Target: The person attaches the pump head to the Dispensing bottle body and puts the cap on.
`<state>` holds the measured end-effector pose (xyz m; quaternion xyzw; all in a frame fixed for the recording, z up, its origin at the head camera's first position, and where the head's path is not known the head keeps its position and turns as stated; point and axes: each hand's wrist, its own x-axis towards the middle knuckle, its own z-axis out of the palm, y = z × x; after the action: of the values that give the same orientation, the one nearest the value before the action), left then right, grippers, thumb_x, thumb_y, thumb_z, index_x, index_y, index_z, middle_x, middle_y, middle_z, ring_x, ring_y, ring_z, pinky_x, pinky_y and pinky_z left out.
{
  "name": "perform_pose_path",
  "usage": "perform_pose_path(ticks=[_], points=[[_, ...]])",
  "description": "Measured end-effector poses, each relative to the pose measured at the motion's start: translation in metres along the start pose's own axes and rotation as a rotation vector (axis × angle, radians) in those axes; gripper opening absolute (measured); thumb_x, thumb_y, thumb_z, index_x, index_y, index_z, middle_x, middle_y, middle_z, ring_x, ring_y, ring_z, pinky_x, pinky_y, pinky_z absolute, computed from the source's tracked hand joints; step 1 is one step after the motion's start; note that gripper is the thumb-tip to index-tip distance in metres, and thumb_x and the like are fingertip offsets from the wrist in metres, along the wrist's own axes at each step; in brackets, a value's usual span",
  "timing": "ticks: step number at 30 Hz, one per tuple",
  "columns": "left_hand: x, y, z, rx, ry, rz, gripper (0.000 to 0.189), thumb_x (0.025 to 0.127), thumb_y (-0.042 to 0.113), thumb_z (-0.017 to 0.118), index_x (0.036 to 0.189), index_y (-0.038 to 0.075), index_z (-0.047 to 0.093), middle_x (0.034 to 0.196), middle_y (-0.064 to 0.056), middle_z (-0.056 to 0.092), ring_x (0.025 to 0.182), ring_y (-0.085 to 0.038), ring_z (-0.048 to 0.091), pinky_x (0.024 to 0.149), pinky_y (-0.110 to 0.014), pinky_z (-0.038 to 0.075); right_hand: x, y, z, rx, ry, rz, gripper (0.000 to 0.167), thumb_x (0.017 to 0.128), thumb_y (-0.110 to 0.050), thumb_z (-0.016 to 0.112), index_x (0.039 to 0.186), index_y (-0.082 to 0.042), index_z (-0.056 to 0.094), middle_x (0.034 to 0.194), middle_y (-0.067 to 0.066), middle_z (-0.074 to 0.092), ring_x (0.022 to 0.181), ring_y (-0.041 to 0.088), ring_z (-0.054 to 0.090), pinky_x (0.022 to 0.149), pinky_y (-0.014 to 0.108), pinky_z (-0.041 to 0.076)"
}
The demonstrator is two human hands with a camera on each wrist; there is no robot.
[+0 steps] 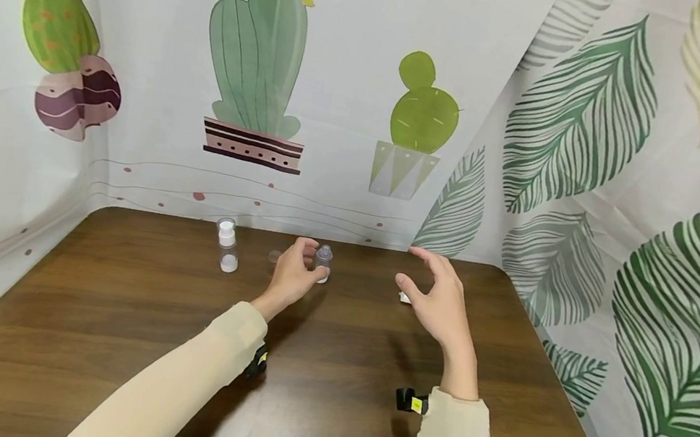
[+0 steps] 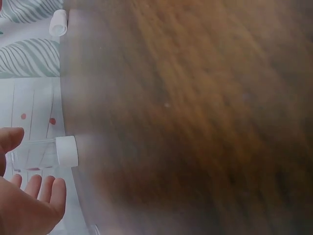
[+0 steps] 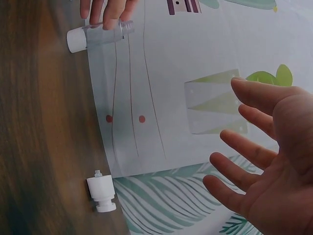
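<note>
- At the far left of the table [image 1: 339, 363], we find a pump-topped bottle [image 1: 226, 245] standing upright on its white base, a see-through cover over its white pump. We judge it is set aside there, well apart from both hands.
- Right of it we make out a faint transparent piece [image 1: 273, 259], perhaps a cap; the left hand hides part of it, so we cannot tell how it sits.
- Next we come to the left hand [image 1: 296, 270], its thumb and fingers parted in a loose C around the open bottle [image 3: 104, 36]. We see no firm grip, and cannot tell whether a fingertip touches. The C shape suits the round body, with thumb on one side and fingers on the other.
- That open bottle stands upright near the far edge, its threaded neck bare and pointing up. We think the flat white base keeps it steady.
- Further right, the white pump head [image 3: 101, 190] lies on its side near the far edge, stem towards the bottle; that jutting stem would probably make it awkward to stand upright.
- Furthest right, the right hand [image 1: 441, 299] hangs above the table by the pump head, thumb and fingers spread wide, holding nothing.
</note>
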<state>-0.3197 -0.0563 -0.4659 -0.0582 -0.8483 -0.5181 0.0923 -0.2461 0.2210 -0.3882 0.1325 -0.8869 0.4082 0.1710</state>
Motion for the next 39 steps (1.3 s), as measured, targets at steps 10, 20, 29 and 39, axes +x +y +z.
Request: perform_pose_path(ticks=[10,20,29,39], points=[[0.006,0.001,0.008,0.026,0.006,-0.022,0.051,0.088,0.013,0.084,0.131,0.005,0.059,0.125,-0.016,0.071,0.112,-0.031,0.07,0.098,-0.047,0.054,0.0,0.0,0.001,0.0,-0.011,-0.009,0.056,0.098,-0.024,0.079,0.149,-0.013,0.059,0.149,0.014,0.057,0.14,0.039,0.051,0.113,0.061,0.041],[0.009,0.001,0.015,0.071,-0.015,-0.066,0.05,0.09,0.015,0.083,0.132,0.006,0.059,0.126,-0.016,0.072,0.114,-0.032,0.067,0.102,-0.048,0.051,0.0,-0.003,0.001,0.006,-0.024,0.009,0.055,0.098,-0.023,0.079,0.149,-0.013,0.059,0.149,0.013,0.057,0.141,0.04,0.051,0.114,0.061,0.042],[0.008,0.0,0.013,0.095,-0.035,-0.082,0.05,0.091,0.014,0.082,0.134,0.004,0.058,0.128,-0.019,0.072,0.117,-0.035,0.066,0.104,-0.05,0.05,0.001,-0.007,0.003,-0.001,-0.027,0.015,0.055,0.097,-0.022,0.08,0.148,-0.015,0.06,0.148,0.012,0.058,0.14,0.038,0.052,0.112,0.06,0.043],[0.008,-0.002,0.015,0.142,-0.039,-0.071,0.04,0.093,0.012,0.081,0.127,0.006,0.062,0.122,-0.017,0.075,0.115,-0.035,0.067,0.101,-0.049,0.051,0.001,-0.007,0.003,-0.001,-0.024,0.006,0.054,0.097,-0.021,0.08,0.147,-0.014,0.061,0.147,0.013,0.058,0.139,0.038,0.052,0.111,0.061,0.043]])
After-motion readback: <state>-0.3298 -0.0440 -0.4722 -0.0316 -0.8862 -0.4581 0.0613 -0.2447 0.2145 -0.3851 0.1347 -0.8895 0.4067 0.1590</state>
